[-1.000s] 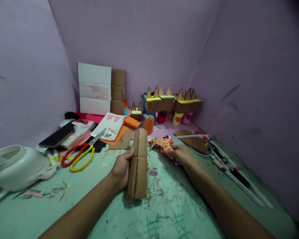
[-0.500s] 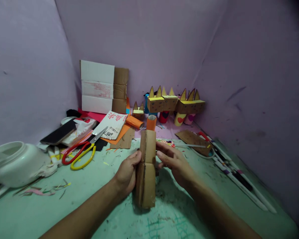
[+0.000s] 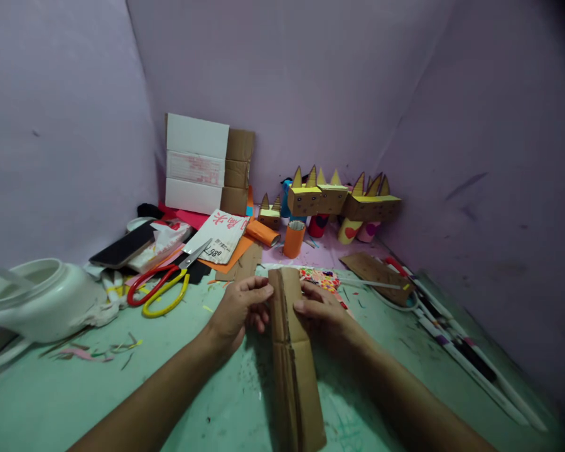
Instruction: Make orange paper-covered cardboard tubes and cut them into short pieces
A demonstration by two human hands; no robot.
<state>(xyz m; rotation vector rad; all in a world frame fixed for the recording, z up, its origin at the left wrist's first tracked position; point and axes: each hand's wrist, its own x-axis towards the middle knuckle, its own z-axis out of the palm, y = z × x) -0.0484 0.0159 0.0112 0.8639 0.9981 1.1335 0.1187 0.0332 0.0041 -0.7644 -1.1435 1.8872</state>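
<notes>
A long folded cardboard strip [image 3: 296, 370], brown and creased across its width, stands out in front of me with its near end toward me. Both hands are at its far end. My left hand [image 3: 240, 311] pinches the left edge with the thumb on top. On the opposite edge, my right hand [image 3: 327, 314] grips with thumb above and the other fingers mostly hidden behind the cardboard. Just beyond the strip an orange paper tube [image 3: 294, 241] stands upright. Red-and-yellow-handled scissors [image 3: 169, 279] lie to the left of my left hand.
Cardboard animal heads with pointed ears [image 3: 306, 199] sit on coloured tubes at the back. A white teapot-like pot [image 3: 51, 307] stands at left, near paper scraps [image 3: 87, 355]. Markers [image 3: 471, 358] lie along the right wall. A white-and-brown cardboard sheet [image 3: 195, 164] leans behind.
The cardboard strip has come nearer and tilted, its near end shifting right. My right hand has closed on its edge. The view has turned slightly left.
</notes>
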